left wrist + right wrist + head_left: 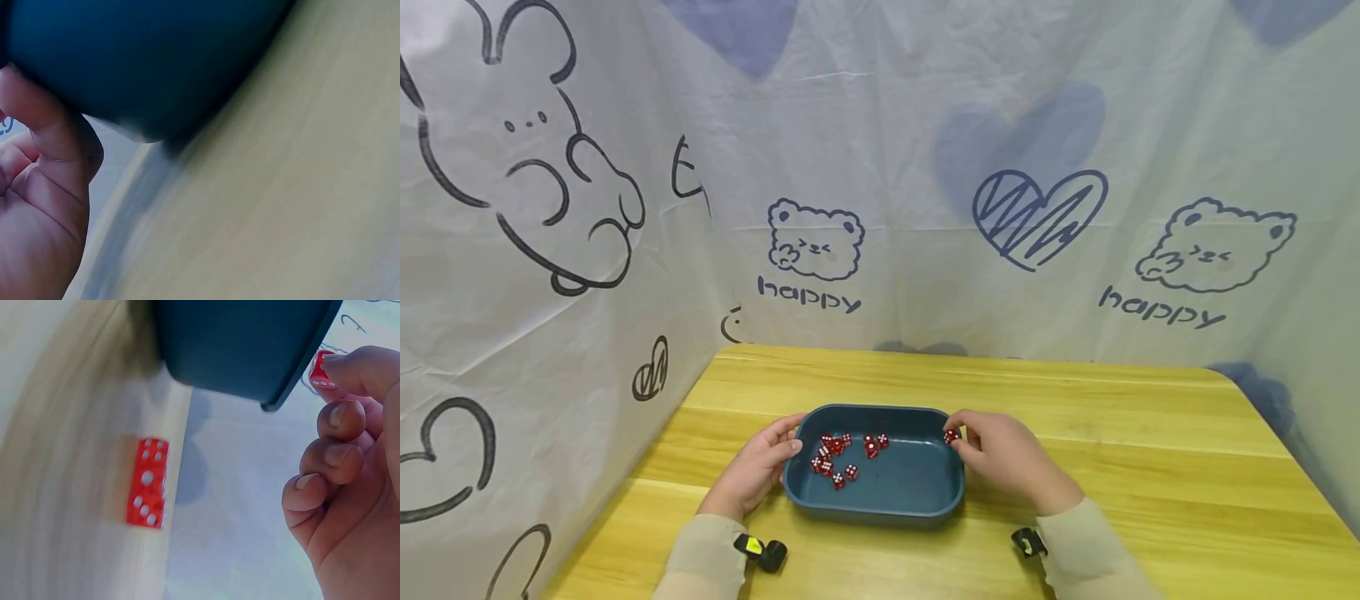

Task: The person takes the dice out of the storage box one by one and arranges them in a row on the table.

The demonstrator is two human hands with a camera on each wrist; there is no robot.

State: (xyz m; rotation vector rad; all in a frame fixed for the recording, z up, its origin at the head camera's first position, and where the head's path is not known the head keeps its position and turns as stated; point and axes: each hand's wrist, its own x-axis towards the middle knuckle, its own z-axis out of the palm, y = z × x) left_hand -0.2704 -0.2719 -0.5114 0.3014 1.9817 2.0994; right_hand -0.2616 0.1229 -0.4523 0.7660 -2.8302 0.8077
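A dark teal plastic box [917,483], open at the top, has several red dice [826,454] with white pips scattered in its left half. At its left end my left hand [763,462] grips the wall, thumb at the rim and fingers outside. The left wrist view shows that thumb [37,106] against the box's side. Over the right end, my right hand [1003,454] pinches a single red die [951,436] between thumb and index finger. The other fingers [334,453] of that hand are curled toward the palm in the right wrist view.
Red dice [149,481] lie in a short row on the wooden table [1150,467], outside the box; the right hand hides them in the head view. A printed white cloth [910,275] hangs behind the table and along its left side.
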